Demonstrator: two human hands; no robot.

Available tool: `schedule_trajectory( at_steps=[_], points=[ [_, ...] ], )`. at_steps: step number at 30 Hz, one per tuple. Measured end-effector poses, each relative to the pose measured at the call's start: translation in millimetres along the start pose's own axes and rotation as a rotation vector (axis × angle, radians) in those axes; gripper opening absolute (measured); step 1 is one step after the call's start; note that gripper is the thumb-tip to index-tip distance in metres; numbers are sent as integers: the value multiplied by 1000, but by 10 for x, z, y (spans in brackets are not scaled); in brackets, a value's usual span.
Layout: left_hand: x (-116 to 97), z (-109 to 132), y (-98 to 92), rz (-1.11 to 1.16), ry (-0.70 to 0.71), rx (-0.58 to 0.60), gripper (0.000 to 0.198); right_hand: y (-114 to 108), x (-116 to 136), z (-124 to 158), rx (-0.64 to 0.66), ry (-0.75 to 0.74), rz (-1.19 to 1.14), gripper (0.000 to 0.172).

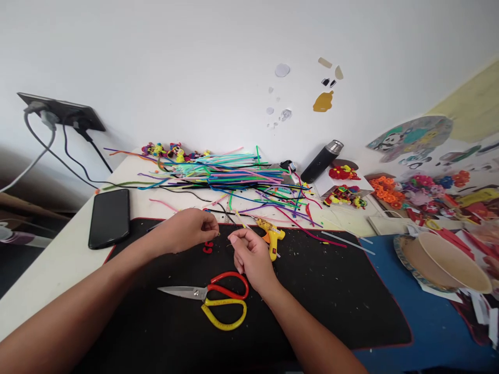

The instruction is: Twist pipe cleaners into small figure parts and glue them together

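My left hand (192, 229) hovers over the black mat (312, 291), its fingertips pinched on something too small to make out. Close by on the right, my right hand (252, 257) is pinched too, with perhaps a thin strand at its fingertips that I cannot name. Small red curled pieces (208, 248) lie on the mat between the hands. Below them rest scissors (206, 296) with one red and one yellow handle, blades pointing left. A yellow hot glue gun (275, 240) lies just beyond my right hand, which partly hides it.
Many coloured pipe cleaners (241, 174) are heaped along the wall. A black phone (109, 218) lies at the left, and a black thermos (322, 161) leans at the back. Small colourful figures (345, 196) sit on the right, near stacked round dishes (454, 262). Cables run from a wall socket (62, 110).
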State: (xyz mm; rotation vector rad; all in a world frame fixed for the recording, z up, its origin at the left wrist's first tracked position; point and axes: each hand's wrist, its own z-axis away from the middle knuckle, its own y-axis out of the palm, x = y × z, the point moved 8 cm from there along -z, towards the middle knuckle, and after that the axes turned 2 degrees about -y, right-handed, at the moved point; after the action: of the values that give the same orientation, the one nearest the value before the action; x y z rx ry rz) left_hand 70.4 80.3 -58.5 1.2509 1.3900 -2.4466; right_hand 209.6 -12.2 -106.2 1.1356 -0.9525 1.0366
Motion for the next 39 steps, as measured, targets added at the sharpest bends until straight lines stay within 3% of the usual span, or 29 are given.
schedule_trajectory(
  at_steps=[5,8,20,33,39],
  points=[
    [89,-50,69,-352,-10,6,21,-97,-30,155,-9,21,17,39],
    [108,-87,128,-451,-30,12,21,-177,-35,243,-12,49,30,39],
    [186,-160,245,-553,-22,17,22,-286,-202,345,-48,76,43,35],
    [171,-131,190,-564,-16,69,32,-270,-216,378,-58,90,74,31],
    [118,-110,149,-533,9,-13,26,-268,-217,380,-62,77,68,28]
  ],
)
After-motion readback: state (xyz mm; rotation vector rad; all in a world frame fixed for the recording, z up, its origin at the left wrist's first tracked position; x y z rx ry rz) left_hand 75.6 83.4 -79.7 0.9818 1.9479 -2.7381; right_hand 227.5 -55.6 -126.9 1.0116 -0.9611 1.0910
